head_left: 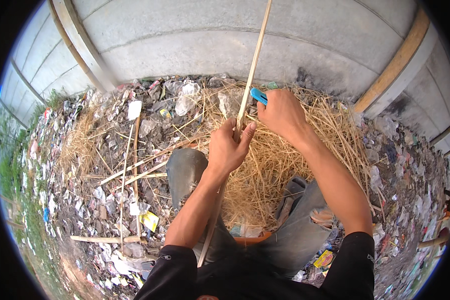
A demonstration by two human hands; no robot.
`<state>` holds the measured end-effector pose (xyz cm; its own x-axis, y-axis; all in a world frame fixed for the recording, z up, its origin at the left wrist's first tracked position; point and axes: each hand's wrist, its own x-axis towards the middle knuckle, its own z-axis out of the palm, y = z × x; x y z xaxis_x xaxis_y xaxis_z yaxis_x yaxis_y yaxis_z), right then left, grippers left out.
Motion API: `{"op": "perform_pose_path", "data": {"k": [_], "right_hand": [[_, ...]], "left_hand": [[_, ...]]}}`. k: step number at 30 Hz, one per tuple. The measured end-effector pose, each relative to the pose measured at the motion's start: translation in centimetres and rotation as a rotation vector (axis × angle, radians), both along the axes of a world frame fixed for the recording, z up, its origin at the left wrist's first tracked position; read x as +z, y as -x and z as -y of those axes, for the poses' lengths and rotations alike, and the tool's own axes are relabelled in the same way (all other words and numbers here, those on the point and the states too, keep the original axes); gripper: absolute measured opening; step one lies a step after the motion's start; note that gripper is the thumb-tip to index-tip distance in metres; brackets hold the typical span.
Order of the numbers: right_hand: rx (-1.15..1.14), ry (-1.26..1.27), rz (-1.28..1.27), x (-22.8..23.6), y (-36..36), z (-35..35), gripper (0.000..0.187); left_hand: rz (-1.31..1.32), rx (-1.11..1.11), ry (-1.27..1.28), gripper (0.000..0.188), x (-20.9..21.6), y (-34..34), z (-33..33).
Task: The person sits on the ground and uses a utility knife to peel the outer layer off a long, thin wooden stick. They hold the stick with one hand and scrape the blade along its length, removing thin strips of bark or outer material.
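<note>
My left hand is closed around a long, thin bamboo strip. The strip runs from near my lap, under my left forearm, up past the top of the view in front of the concrete wall. In my right hand is a blue box cutter, gripped in a closed fist. The cutter's front end lies right beside the strip, a little above my left hand. Whether its blade touches the strip I cannot tell. Pale shavings are heaped below both hands, between my knees.
A grey concrete wall stands close ahead, with a bamboo pole leaning at its right. Several bamboo strips lie on the left, crossing a short bamboo piece. Plastic litter covers the ground around me. Something orange shows beneath me.
</note>
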<state>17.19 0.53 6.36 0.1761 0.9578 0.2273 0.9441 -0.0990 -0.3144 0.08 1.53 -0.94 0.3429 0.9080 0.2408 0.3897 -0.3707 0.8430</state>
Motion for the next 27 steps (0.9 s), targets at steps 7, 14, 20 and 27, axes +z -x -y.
{"op": "perform_pose_path", "data": {"k": [7, 14, 20, 27], "right_hand": [[0.120, 0.264, -0.059, -1.9, 1.0, 2.6, 0.020], [0.079, 0.262, -0.027, -3.3, 1.5, 2.9, 0.015], [0.092, 0.145, 0.057, -4.9, 1.0, 1.2, 0.014], [0.029, 0.120, 0.181, -5.3, -1.7, -1.1, 0.024]], "left_hand": [[0.008, -0.030, -0.039, 0.022, -0.2, 0.4, 0.2], [-0.096, 0.005, -0.130, 0.019, -1.0, 0.0, 0.5], [-0.165, 0.011, -0.117, 0.015, -1.3, 0.1, 0.1], [-0.127, -0.030, -0.165, 0.012, -1.5, -0.3, -0.2]]}}
